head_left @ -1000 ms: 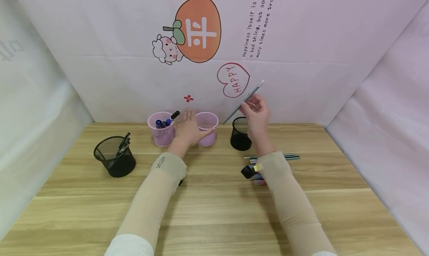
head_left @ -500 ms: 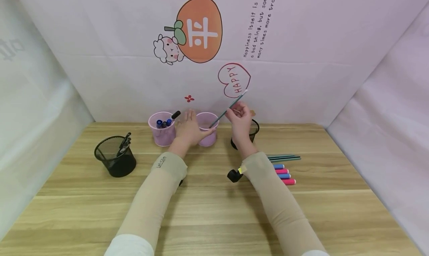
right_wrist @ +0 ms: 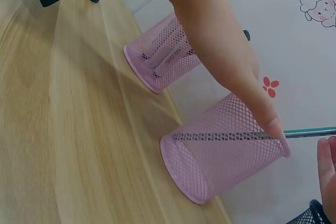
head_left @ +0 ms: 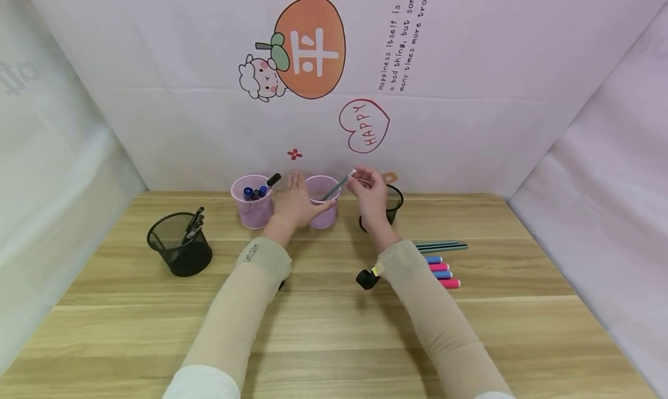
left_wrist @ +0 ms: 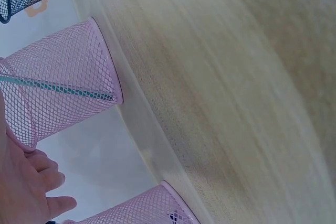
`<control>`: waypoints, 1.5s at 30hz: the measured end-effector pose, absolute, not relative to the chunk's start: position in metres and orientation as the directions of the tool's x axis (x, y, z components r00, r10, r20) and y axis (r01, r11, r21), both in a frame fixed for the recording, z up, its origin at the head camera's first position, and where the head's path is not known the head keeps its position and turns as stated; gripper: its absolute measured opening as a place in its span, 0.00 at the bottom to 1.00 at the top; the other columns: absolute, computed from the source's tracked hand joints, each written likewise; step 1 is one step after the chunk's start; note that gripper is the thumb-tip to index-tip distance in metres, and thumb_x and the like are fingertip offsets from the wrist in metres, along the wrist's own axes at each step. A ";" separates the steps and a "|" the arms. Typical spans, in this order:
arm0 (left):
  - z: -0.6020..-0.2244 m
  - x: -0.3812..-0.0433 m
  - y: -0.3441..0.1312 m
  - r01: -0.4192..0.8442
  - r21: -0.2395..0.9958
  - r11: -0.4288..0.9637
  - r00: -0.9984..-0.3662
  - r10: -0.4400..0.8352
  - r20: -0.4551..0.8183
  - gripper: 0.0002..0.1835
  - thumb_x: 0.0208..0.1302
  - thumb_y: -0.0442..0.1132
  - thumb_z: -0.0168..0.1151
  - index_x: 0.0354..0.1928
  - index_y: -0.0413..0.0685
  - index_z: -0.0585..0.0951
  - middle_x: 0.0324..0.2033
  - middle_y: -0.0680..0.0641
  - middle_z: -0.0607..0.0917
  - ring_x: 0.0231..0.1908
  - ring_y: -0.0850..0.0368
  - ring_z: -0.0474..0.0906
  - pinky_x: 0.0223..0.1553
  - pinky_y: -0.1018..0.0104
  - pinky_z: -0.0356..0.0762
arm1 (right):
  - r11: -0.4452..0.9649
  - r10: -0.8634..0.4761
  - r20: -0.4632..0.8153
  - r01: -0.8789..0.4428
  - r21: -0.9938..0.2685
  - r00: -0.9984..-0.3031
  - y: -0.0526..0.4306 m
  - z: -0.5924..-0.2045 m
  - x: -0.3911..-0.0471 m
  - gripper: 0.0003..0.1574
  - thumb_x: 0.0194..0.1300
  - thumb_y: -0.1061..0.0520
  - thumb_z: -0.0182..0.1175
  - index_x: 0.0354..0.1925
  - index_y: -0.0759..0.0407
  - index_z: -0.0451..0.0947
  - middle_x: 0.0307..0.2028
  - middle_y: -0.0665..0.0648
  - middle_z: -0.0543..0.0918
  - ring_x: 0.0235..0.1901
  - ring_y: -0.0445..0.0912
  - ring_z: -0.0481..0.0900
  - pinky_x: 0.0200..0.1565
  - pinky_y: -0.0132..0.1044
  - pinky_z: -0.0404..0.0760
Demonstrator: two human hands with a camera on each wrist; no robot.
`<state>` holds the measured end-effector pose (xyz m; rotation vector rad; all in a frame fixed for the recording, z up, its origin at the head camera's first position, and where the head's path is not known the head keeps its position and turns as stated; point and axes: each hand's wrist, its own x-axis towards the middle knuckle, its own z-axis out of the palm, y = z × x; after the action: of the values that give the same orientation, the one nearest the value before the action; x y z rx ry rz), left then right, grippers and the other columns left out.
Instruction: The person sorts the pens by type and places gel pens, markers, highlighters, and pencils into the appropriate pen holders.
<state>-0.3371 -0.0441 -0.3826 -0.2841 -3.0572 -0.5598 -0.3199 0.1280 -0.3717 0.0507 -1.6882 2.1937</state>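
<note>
In the head view my left hand [head_left: 296,203] is spread between two pink mesh pen cups, its thumb touching the rim of the right-hand pink cup [head_left: 323,215]. A green pencil [head_left: 336,187] with a white end leans inside that cup. The pencil's [left_wrist: 63,87] lower end is at the cup's bottom in the left wrist view. My right hand [head_left: 371,199] pinches the pencil near its white end, above the cup's right rim. Several blue and black pens [head_left: 256,193] stand in the left-hand pink cup [head_left: 254,213].
A black mesh cup [head_left: 395,207] stands partly behind my right hand. Another black mesh cup [head_left: 187,260], holding black pens, stands at the left. Right of my right forearm lie several green pencils [head_left: 443,247] and blue and pink markers [head_left: 440,275]. A white printed cloth [head_left: 209,138] rises behind.
My right hand has moved left and down, carrying the pencil from above the black cup into the right-hand pink cup. My left hand has stayed in place.
</note>
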 end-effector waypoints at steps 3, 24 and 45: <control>-0.383 -0.337 -0.044 0.181 0.352 0.918 -0.983 0.174 0.052 0.67 0.61 0.80 0.53 0.80 0.32 0.44 0.80 0.35 0.46 0.79 0.41 0.40 0.74 0.36 0.47 | -0.192 0.280 0.246 -0.305 -0.933 -0.928 0.133 -0.370 -0.319 0.16 0.69 0.75 0.60 0.55 0.73 0.75 0.40 0.54 0.78 0.39 0.42 0.80 0.48 0.34 0.85; -0.385 -0.338 -0.044 0.187 0.352 0.917 -0.982 0.179 0.056 0.67 0.60 0.81 0.50 0.80 0.34 0.44 0.80 0.35 0.47 0.79 0.42 0.40 0.73 0.35 0.48 | -0.134 0.197 0.272 -0.301 -0.944 -0.942 0.166 -0.354 -0.315 0.18 0.72 0.70 0.60 0.57 0.78 0.74 0.43 0.56 0.83 0.40 0.43 0.83 0.47 0.32 0.84; -0.383 -0.336 -0.044 0.186 0.351 0.918 -0.982 0.177 0.059 0.66 0.61 0.81 0.50 0.80 0.34 0.44 0.80 0.35 0.47 0.79 0.41 0.41 0.73 0.34 0.49 | 0.012 0.022 0.419 -0.418 -0.908 -0.908 0.221 -0.345 -0.299 0.17 0.76 0.66 0.56 0.57 0.77 0.74 0.42 0.53 0.87 0.42 0.43 0.84 0.46 0.35 0.85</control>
<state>-0.3363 -0.0445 -0.3829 -0.2887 -3.0503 -0.5618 -0.2985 0.2207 -0.3455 0.4082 -1.9803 1.9657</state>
